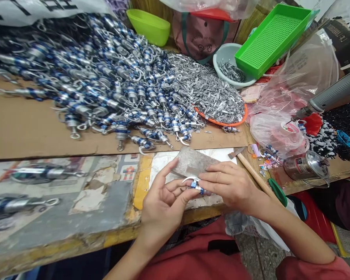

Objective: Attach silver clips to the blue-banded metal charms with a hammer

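Observation:
Between both hands is a small blue and silver metal part with a curved white-silver hook. My left hand has its thumb and fingers around the part's left side. From the right, my right hand presses its fingers on the part's other end, covering some of it. Just behind the fingers, a grey metal block lies on a white sheet. A hammer with a wooden handle rests beside my right forearm.
A large heap of blue and silver parts covers the back left. Small metal plates fill an orange-rimmed tray. A green basket, a metal pot and an electric screwdriver are on the right. Two parts lie at the left.

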`<control>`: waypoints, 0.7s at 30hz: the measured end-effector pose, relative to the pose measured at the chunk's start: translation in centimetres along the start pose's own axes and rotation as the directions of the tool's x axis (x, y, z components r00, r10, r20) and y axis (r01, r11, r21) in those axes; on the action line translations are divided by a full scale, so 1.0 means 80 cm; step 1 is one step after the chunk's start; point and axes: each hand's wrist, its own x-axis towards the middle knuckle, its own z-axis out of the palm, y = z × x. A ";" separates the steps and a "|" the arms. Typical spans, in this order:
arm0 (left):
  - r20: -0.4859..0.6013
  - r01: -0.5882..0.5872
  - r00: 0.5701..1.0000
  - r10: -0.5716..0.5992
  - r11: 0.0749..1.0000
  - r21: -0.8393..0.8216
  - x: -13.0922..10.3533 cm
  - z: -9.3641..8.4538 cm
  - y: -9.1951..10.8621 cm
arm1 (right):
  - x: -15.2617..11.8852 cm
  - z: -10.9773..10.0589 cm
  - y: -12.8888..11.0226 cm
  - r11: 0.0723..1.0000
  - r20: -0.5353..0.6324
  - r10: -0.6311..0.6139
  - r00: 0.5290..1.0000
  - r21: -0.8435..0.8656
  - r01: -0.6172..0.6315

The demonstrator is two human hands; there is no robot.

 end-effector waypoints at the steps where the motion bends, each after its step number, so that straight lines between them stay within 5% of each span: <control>1: -0.009 0.000 1.000 0.000 1.000 -0.005 0.000 0.000 0.000 | -0.005 -0.002 -0.001 1.000 0.004 0.027 1.000 0.006 -0.027; 4: -0.011 0.007 1.000 -0.007 1.000 0.004 0.001 -0.001 -0.002 | -0.034 -0.013 0.002 0.975 -0.128 0.217 0.968 -0.029 -0.223; 7: 0.013 0.012 1.000 -0.012 0.999 0.033 0.003 -0.004 -0.003 | -0.081 -0.028 0.018 0.788 -0.260 0.530 0.807 -0.200 -0.582; 10: 0.015 0.019 1.000 -0.020 0.999 0.029 0.004 -0.005 -0.005 | -0.123 -0.030 0.034 0.570 -0.074 0.760 0.646 -0.401 -0.717; 12: 0.010 0.020 1.000 -0.021 1.000 0.024 0.004 -0.004 -0.005 | -0.134 -0.026 0.037 0.544 0.007 0.805 0.594 -0.410 -0.732; 14: 0.009 0.015 1.000 -0.015 1.000 0.025 0.004 -0.004 -0.006 | -0.127 -0.023 0.029 0.585 -0.033 0.781 0.624 -0.313 -0.748; 16: 0.014 0.007 1.000 -0.008 1.000 0.028 0.004 -0.003 -0.005 | -0.108 -0.027 0.012 0.687 -0.074 0.703 0.708 -0.187 -0.702; 21: 0.006 -0.003 1.000 0.003 0.999 0.032 0.004 -0.004 -0.002 | -0.062 -0.057 -0.032 0.908 0.068 0.419 0.905 -0.059 -0.416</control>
